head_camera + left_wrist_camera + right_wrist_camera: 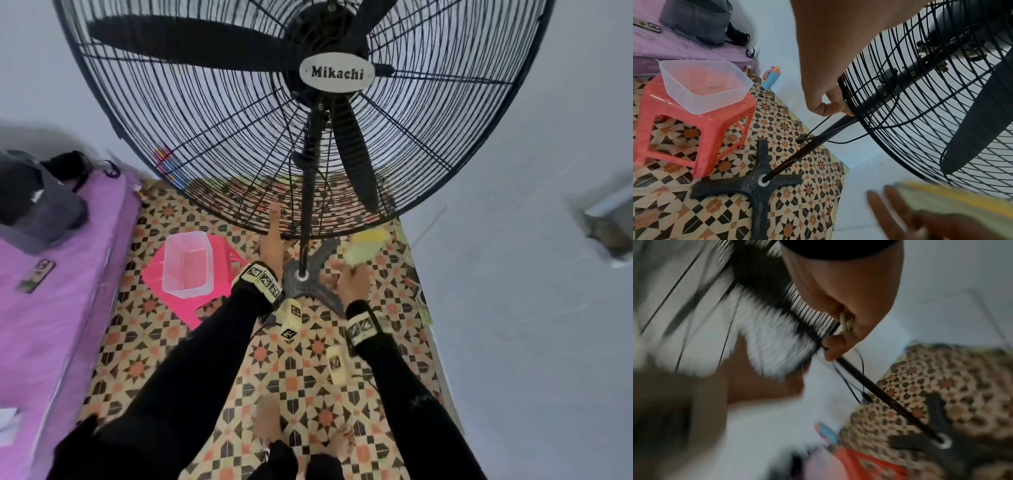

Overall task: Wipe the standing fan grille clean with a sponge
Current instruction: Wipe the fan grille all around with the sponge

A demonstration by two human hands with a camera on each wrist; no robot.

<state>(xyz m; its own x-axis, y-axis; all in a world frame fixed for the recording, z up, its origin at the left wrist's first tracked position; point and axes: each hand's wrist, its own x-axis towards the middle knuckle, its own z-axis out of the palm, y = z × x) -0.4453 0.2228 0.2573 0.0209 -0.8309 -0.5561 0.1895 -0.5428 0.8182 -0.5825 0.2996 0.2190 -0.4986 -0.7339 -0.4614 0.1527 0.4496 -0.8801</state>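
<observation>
From the head view I am looking down at a patterned tiled floor [308, 383] between pale walls; a purple bed [65, 308] is lying along my left, a pink stool [178, 301] is carrying a clear plastic tub [186, 262], and the black fan grille [239, 137] is filling the top of the picture, its pole [308, 192] standing in a cross-shaped base [318, 291]; my left hand [272, 236] is reaching up to the grille's bottom rim, just left of the pole; my right hand [352, 277] is holding the yellow-green sponge [366, 246] just below the rim, right of the pole; whether the sponge is touching the wires I cannot tell, since it is blurring.

From the left wrist I am seeing the left hand [826, 97] with its fingers curling around the rim of the grille [920, 113], gripping it; the tub [705, 84] is sitting on the stool [694, 129]; the sponge [953, 203] is showing at the lower right, smeared, beneath the grille, with the right hand's fingers [890, 211] lying against it.

From the right wrist nearly everything is smearing; the left hand [849, 305] is clamping the rim beside the pole [885, 395]; the right hand itself and the sponge I cannot make out here.
</observation>
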